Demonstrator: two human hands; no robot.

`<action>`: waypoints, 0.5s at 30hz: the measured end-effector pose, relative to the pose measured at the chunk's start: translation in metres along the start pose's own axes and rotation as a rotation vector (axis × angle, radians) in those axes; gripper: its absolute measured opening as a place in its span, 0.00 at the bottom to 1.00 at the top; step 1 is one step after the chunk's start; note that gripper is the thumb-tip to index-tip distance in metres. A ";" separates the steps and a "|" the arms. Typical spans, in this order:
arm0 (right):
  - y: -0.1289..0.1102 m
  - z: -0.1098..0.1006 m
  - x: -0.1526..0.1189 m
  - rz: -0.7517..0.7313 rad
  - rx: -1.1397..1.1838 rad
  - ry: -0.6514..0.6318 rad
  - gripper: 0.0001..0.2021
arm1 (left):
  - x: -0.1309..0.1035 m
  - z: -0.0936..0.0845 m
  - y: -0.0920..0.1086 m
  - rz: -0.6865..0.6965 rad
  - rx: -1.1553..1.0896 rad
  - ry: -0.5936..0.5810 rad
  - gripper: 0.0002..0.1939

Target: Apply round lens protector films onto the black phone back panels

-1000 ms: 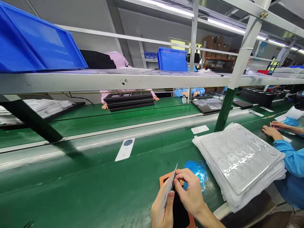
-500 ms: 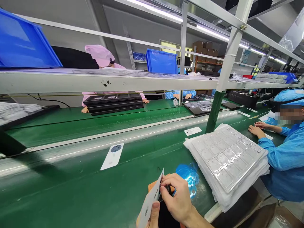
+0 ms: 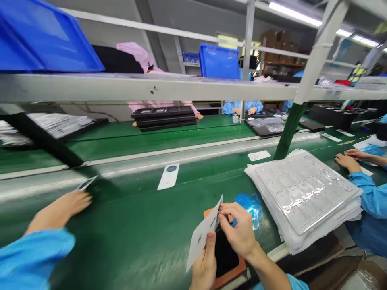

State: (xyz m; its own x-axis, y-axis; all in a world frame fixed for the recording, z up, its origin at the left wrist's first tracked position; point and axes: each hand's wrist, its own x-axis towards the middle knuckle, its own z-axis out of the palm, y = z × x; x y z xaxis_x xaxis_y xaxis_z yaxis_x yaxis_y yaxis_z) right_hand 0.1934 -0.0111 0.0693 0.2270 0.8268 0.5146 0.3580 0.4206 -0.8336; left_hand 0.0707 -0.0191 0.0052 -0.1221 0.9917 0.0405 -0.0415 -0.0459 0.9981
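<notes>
Upright and tilted, a thin white phone back panel (image 3: pixel 199 239) rests in my left hand (image 3: pixel 206 264), the thumb pressed on its face. My right hand (image 3: pixel 238 227) is pinched against the dark area at the panel's upper end; what sits between those fingertips is hidden. Below both hands lies an orange fixture (image 3: pixel 240 269) with a black pad (image 3: pixel 224 253). Crumpled blue clear film pieces (image 3: pixel 251 207) lie just beyond my right hand. Farther off, another white panel with a dark round patch (image 3: pixel 168 177) lies flat on the green bench (image 3: pixel 133 237).
At the left a co-worker's hand (image 3: pixel 65 207) holds a similar panel (image 3: pixel 87 183). A stack of clear moulded trays (image 3: pixel 305 193) stands to my right, with another worker's hands (image 3: pixel 350 159) beyond. A shelf beam (image 3: pixel 121 89) and green-white post (image 3: pixel 292 129) cross in front.
The view has shifted, so the bench scene sits differently in frame. A co-worker's blue-sleeved arm with a panel has come in from the left. My hands keep the same hold.
</notes>
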 end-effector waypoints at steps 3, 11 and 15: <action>0.002 -0.001 -0.002 0.000 -0.010 -0.018 0.05 | -0.002 0.003 0.013 -0.093 -0.047 -0.059 0.37; 0.009 -0.001 -0.002 -0.046 -0.017 -0.028 0.05 | -0.003 0.003 0.028 0.003 -0.070 -0.172 0.39; 0.005 0.000 0.000 -0.064 -0.015 -0.028 0.05 | -0.001 0.005 0.041 0.112 -0.104 -0.218 0.35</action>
State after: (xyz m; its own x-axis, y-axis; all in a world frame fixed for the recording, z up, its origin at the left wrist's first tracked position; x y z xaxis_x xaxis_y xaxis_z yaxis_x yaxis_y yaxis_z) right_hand 0.1956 -0.0086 0.0651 0.1782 0.8085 0.5608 0.3848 0.4673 -0.7960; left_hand 0.0746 -0.0215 0.0458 0.0844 0.9817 0.1708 -0.1429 -0.1577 0.9771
